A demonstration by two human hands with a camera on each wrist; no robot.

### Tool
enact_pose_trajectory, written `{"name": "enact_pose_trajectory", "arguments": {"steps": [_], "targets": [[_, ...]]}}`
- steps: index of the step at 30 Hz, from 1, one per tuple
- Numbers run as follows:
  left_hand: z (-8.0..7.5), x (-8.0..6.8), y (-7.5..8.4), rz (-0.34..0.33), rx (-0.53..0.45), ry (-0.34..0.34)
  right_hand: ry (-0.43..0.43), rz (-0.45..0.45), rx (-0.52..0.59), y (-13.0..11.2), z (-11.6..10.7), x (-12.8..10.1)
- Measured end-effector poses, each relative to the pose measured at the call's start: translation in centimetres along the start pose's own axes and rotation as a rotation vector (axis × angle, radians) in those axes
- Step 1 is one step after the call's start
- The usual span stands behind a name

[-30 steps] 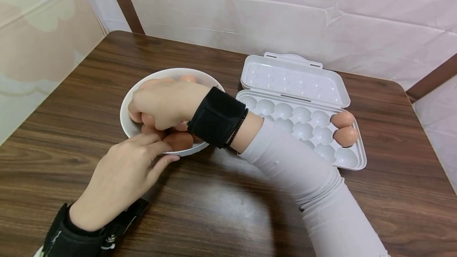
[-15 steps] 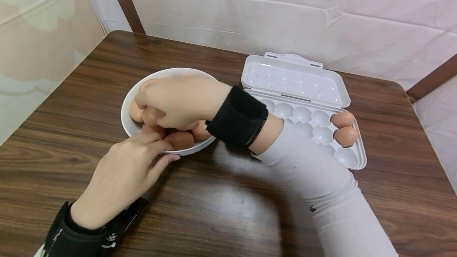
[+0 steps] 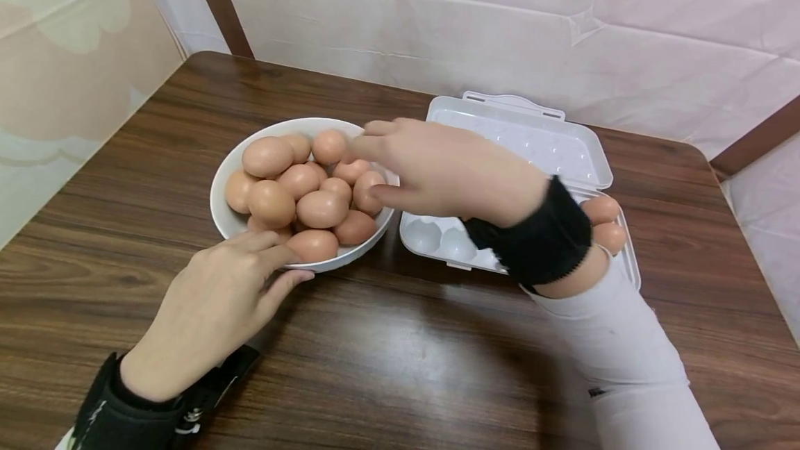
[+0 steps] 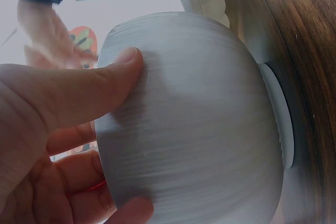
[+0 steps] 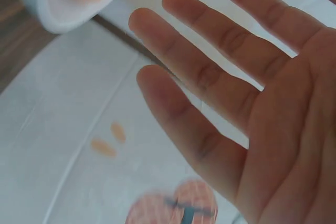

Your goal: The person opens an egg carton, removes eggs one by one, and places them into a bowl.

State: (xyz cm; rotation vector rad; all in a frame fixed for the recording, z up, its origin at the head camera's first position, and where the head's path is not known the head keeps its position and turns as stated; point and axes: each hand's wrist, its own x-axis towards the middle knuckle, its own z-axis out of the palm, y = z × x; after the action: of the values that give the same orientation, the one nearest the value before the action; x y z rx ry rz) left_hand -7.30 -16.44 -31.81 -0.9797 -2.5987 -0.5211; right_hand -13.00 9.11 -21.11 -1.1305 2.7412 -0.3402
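A white bowl (image 3: 220,186) heaped with several brown eggs (image 3: 300,186) stands left of a white plastic egg carton (image 3: 562,151) whose lid lies open. Two eggs (image 3: 603,212) sit in the carton's right end. My right hand (image 3: 375,165) hovers between the bowl's right rim and the carton, fingers spread and straight. In the right wrist view this right hand (image 5: 178,40) is empty. My left hand (image 3: 275,266) holds the bowl's near side. In the left wrist view its thumb (image 4: 79,93) presses the bowl (image 4: 194,119) wall, with the other fingers lower on that wall.
The dark wooden table (image 3: 387,367) ends at a white cloth-covered wall (image 3: 500,26) behind the carton. Its left edge runs along a pale panel (image 3: 56,68). My right forearm in a pale sleeve (image 3: 631,360) crosses the table's near right.
My right hand has lifted out of the bowl and swung right toward the carton, empty, uncovering the eggs. The left hand and bowl have stayed put.
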Motion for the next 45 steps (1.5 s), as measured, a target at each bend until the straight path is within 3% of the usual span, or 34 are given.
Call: {"name": "enact_pose_trajectory", "arguments": {"steps": [8, 17, 27, 31, 37, 45], "targets": [[-0.4, -0.1, -0.3, 0.0, -0.003, 0.009, 0.091, 0.157, -0.019, 2.3, -0.4, -5.9], [-0.2, -0.3, -0.5, 0.002, -0.004, 0.017, 0.196, 0.219, -0.035, 3.8, -0.6, -10.9], [-0.2, -0.2, -0.6, 0.003, 0.002, 0.015, 0.21, 0.41, 0.076, 5.5, 1.7, -17.0], [-0.3, -0.2, -0.7, -0.002, -0.001, 0.006, 0.236, 0.463, 0.093, 6.1, 2.7, -18.6], [-0.4, -0.4, -0.9, -0.005, 0.002, 0.007, 0.247, 0.504, 0.017, 7.7, 4.0, -20.6], [-0.4, -0.5, -1.0, 0.0, -0.002, 0.016, 0.18, 0.58, 0.026, 10.2, 5.6, -20.8]]}}
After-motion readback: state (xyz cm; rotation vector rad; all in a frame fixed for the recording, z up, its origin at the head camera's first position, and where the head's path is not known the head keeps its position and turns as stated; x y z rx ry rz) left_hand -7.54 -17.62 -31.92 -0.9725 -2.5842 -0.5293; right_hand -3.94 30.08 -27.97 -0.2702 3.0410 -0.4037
